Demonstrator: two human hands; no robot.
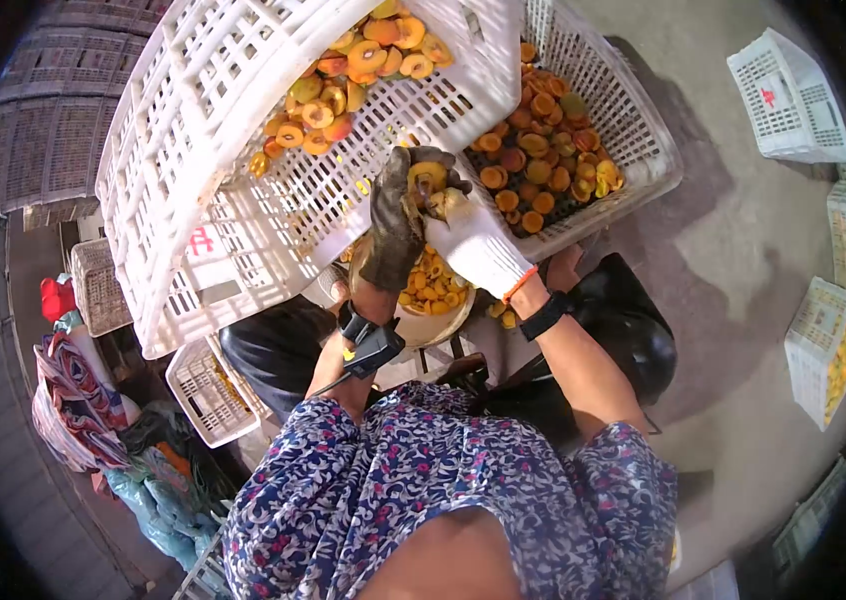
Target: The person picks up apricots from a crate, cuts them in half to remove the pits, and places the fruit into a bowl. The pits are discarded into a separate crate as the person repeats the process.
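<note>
While your gloved left hand [395, 222] grips an apricot [428, 178] and your right hand [473, 243] works at it, both closed together, halves already fill the far right crate [643, 120]; whole fruit in the tilted left crate [183, 150] seemingly remains.

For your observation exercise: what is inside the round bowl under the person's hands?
The bowl holds yellow-orange fruit pieces. The left hand and right hand cover its upper part, so what lies there cannot be seen.
</note>
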